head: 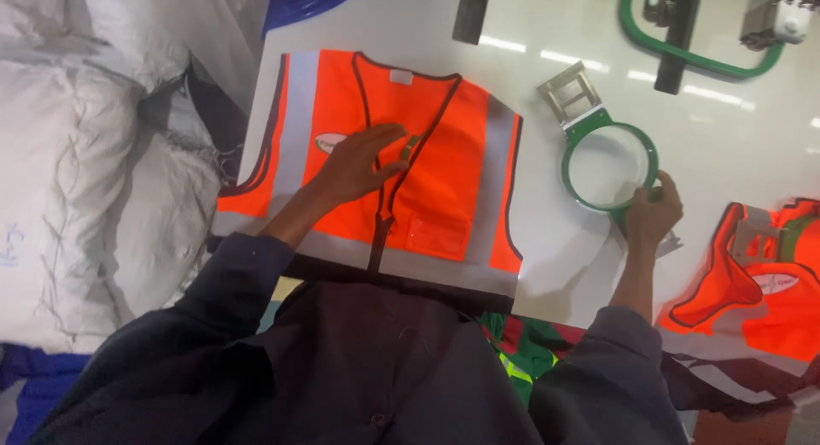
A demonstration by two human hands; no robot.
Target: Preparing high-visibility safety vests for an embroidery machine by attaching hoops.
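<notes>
Orange safety vest [427, 155] spread flat on white worktop [547, 266], left hand [363, 163] resting open-palmed on its chest, right hand [653, 213] grasping green embroidery hoop [608, 167] just beside the vest, second orange vest [760, 283] at right edge

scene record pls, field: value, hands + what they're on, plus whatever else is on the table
left hand: left hand flat on the orange vest, palm down, near its zip
right hand: right hand grips the lower rim of the green hoop
hoop: round, green, metal bracket at its top, lying on the white table
vest: spread flat, front up, grey reflective bands
right edge: second orange vest with a clamp on it
top right: larger green frame
left: white sacks beside the table
</notes>
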